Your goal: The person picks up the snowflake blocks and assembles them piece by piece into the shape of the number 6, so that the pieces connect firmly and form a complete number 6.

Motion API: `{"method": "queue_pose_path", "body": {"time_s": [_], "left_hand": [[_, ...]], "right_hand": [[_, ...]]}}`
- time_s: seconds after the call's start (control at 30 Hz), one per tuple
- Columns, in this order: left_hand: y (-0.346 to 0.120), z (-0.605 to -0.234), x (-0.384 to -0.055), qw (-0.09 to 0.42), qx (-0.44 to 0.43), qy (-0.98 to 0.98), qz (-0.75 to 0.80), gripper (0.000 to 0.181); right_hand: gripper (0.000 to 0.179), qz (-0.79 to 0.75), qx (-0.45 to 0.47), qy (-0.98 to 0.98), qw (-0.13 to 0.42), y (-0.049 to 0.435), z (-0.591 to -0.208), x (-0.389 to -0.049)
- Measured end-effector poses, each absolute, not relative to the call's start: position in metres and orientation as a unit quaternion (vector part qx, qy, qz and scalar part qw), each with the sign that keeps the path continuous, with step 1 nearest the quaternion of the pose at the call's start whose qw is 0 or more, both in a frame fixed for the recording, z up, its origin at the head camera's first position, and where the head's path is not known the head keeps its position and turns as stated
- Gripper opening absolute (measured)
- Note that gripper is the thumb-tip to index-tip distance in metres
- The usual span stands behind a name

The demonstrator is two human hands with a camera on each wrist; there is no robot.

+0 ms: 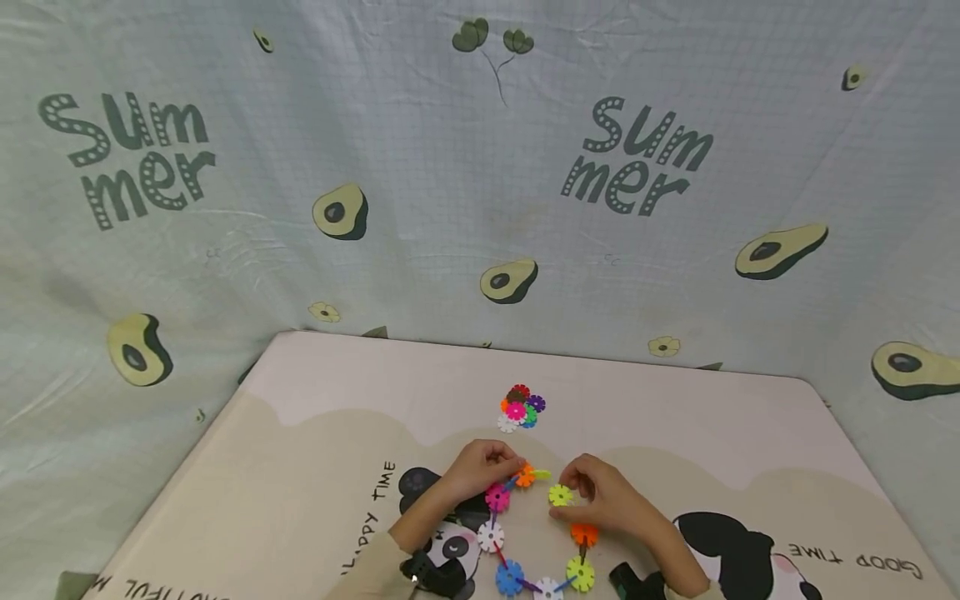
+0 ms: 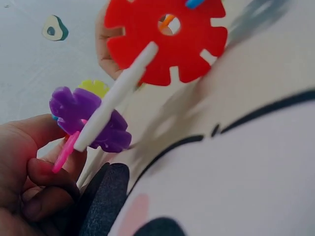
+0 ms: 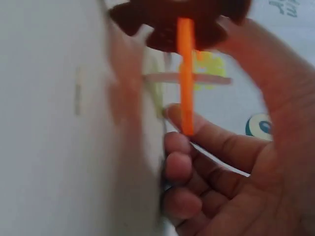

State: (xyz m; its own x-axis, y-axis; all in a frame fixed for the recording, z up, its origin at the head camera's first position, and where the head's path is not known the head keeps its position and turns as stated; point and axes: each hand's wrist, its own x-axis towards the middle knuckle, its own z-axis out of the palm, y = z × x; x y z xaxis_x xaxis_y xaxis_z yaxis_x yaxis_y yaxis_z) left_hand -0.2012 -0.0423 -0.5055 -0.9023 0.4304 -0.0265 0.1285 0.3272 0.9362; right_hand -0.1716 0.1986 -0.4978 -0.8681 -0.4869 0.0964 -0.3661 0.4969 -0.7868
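A chain of colourful notched plastic snowflake discs curves round in a near ring in the head view, with a blue disc (image 1: 509, 577) and a white disc (image 1: 491, 536) among them. At its upper left, my left hand (image 1: 480, 468) pinches the chain beside an orange disc (image 1: 525, 475). A purple disc (image 2: 114, 129) and a pink one (image 2: 64, 153) lie by its fingers in the left wrist view. My right hand (image 1: 611, 497) holds a yellow disc (image 1: 560, 495) between thumb and finger, a short gap from the chain's yellow-green end (image 1: 542, 474). Below it is another orange disc (image 1: 585, 535).
A small pile of loose discs (image 1: 516, 410) lies farther back on the table. The pale tabletop (image 1: 315, 433) carries printed pandas and words. Behind it hangs a cloth (image 1: 420, 150) printed with avocados. A black wrist strap (image 1: 431, 575) sits on the left forearm.
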Motion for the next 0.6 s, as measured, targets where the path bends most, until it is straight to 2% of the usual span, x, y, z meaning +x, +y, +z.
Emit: {"method": "queue_pose_path", "body": {"time_s": [0.13, 0.3, 0.6], "left_hand": [[-0.0428, -0.5063, -0.2013, 0.141, 0.177, 0.803, 0.551, 0.023], [-0.0439, -0.5061, -0.2024, 0.178, 0.179, 0.790, 0.559, 0.020], [-0.0447, -0.5011, -0.2009, 0.200, 0.179, 0.780, 0.565, 0.019]], "right_hand": [[0.031, -0.418, -0.224, 0.875, 0.094, 0.2057, -0.4956, -0.1704], [0.031, -0.438, -0.173, 0.876, 0.099, 0.2044, -0.4963, -0.1722], [0.031, -0.448, -0.173, 0.876, 0.053, 0.1989, -0.4998, -0.1719]]}}
